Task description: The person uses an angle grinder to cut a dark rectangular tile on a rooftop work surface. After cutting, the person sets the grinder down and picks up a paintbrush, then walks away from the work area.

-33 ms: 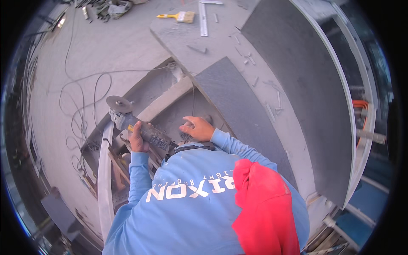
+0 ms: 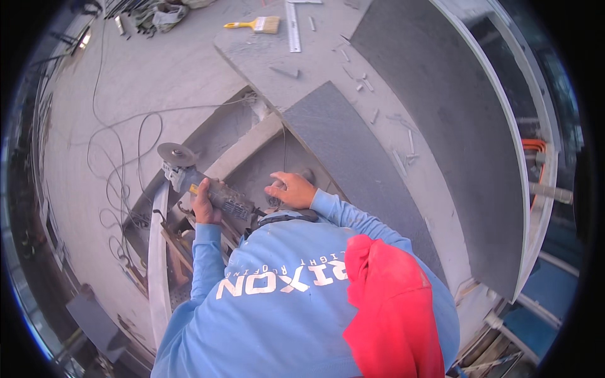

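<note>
An angle grinder (image 2: 232,205) with a grey body is in my left hand (image 2: 203,206), whose fingers are closed round it. Its round cutting disc (image 2: 177,154) points up and away to the left, clear of any surface. The grinder's rear end and cord lie close to my chest. My right hand (image 2: 293,191) hovers to the right of the grinder's back end, fingers bent but apart, with nothing seen in it. Below that hand, rounded grey objects partly show in a dusty recess of the bench frame; I cannot make out their kind.
A dark grey slab (image 2: 359,164) lies on the dusty bench, with a larger dark panel (image 2: 447,138) to its right. Small offcuts (image 2: 400,162) are scattered between them. A yellow-handled paintbrush (image 2: 265,25) and a metal square (image 2: 293,28) lie farther off. Cables (image 2: 120,170) loop on the left.
The bench, slab and tools sit slightly farther left and up in the picture. Both hands and the grinder keep nearly the same place and hold.
</note>
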A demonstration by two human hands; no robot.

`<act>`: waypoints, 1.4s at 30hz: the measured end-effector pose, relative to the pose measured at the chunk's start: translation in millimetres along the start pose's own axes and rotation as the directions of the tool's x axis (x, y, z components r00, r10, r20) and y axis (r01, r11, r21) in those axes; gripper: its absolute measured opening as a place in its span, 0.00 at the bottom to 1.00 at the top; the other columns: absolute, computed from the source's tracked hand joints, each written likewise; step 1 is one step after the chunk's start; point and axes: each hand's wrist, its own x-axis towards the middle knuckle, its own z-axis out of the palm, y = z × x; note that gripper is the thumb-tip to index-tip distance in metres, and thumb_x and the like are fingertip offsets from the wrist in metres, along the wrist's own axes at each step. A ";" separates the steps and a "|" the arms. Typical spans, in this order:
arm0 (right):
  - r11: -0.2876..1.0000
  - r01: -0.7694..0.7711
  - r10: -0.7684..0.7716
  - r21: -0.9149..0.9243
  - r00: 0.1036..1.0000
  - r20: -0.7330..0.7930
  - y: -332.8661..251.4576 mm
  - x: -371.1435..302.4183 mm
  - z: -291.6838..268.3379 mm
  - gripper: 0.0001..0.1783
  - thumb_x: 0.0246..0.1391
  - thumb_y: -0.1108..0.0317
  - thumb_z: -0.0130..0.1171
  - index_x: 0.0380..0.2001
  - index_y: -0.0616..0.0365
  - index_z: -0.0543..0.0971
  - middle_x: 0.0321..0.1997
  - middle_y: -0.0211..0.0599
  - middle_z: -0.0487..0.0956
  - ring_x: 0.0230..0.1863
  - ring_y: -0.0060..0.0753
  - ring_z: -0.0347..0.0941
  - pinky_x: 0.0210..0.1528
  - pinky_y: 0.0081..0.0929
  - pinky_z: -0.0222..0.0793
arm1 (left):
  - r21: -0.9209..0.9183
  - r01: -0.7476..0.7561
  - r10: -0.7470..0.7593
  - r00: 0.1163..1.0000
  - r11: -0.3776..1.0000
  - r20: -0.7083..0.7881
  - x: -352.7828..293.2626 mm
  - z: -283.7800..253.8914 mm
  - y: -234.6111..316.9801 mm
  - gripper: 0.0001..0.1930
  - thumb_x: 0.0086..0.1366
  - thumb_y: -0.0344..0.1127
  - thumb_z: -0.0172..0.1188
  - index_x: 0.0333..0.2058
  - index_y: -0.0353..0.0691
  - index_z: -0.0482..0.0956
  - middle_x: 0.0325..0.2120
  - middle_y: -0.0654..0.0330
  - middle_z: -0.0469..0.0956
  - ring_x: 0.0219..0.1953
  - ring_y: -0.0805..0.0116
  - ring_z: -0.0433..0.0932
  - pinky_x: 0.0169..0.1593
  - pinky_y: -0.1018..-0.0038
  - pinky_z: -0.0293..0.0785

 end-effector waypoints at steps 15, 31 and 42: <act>0.985 -0.151 0.157 0.083 0.985 -0.076 17.0 8.8 -12.3 0.47 0.58 0.42 0.69 0.61 0.79 0.73 0.49 0.56 0.87 0.51 0.46 0.85 0.54 0.35 0.78 | 0.090 0.102 -0.123 0.955 0.991 0.270 74.2 84.6 -11.7 0.15 0.66 0.38 0.68 0.43 0.33 0.78 0.34 0.50 0.83 0.35 0.54 0.85 0.42 0.58 0.85; 0.994 0.091 -0.090 0.061 0.995 -0.031 -66.0 63.4 54.5 0.37 0.59 0.50 0.66 0.64 0.67 0.75 0.58 0.54 0.84 0.57 0.44 0.81 0.61 0.36 0.73 | 0.156 0.013 -0.096 0.837 0.988 0.538 111.8 49.3 70.2 0.16 0.67 0.37 0.66 0.45 0.30 0.78 0.35 0.49 0.83 0.35 0.55 0.85 0.43 0.59 0.85; 0.984 0.053 -0.030 0.167 0.990 -0.136 -54.1 36.7 52.9 0.40 0.57 0.47 0.69 0.65 0.64 0.75 0.61 0.55 0.81 0.62 0.47 0.79 0.65 0.38 0.70 | 0.148 0.048 -0.136 0.735 0.988 0.665 96.3 81.2 41.0 0.19 0.66 0.36 0.65 0.49 0.29 0.74 0.38 0.48 0.82 0.38 0.53 0.85 0.45 0.56 0.84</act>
